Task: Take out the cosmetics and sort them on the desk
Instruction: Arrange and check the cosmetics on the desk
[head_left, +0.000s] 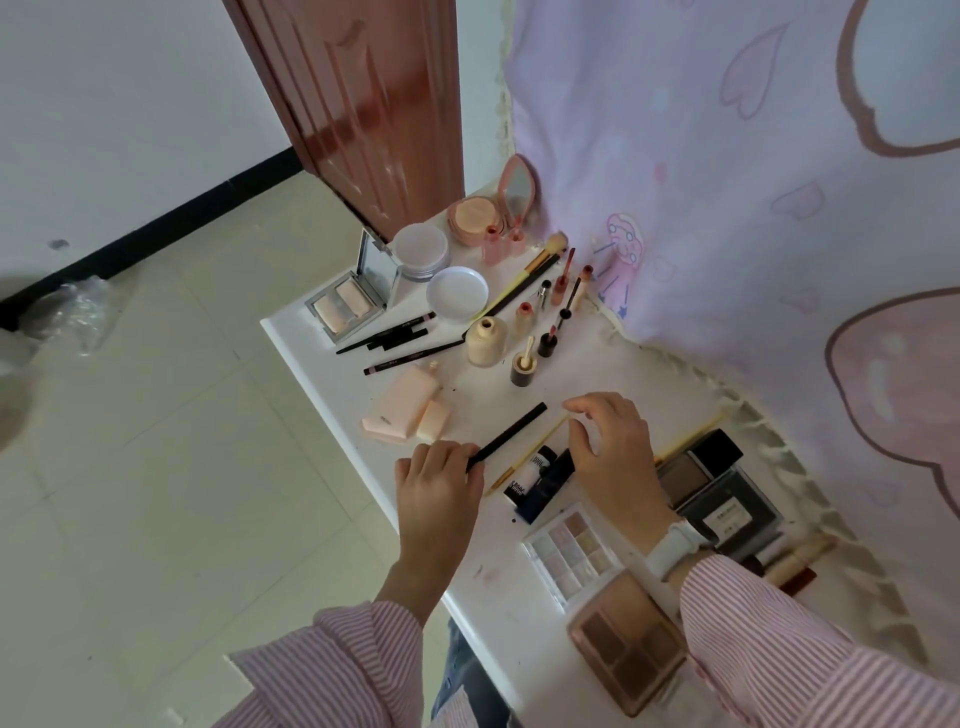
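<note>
**A:** So how far along is the sorting, you reckon?

**B:** Most of the way, I'd say. Loads is already out on the desk (322, 358). Up at 12 o'clock there's a tidy bunch: compact (347, 301), jar (420, 251), a row of pencils (387, 338), bottle (485, 343), lip tubes (561, 288) and a brush (524, 278). That end looks grouped by type.

**A:** And the hands?

**B:** Left hand (439, 480) has its fingers curled round the near end of a black pencil (511, 434), which points off toward 1 o'clock with the far end on the desk. Right hand (610, 447) hovers just beside it at 3 o'clock, fingers bent like a loose claw. Looks like thumb and forefinger are touching a thin yellow stick (524, 454), but I can't tell if it's really gripping it.

**A:** What's left then?

**B:** The pile at 4 o'clock, near the curtain (753, 182). Dark tubes (543, 475), a pale palette (569, 551), a brown palette (631, 652), black boxes (722, 483), all a bit jumbled and touching. My guess is the pencil wants to join the others at 11 o'clock, then that heap needs splitting up. Can't see any bag from here, so no idea if more's coming.
</note>
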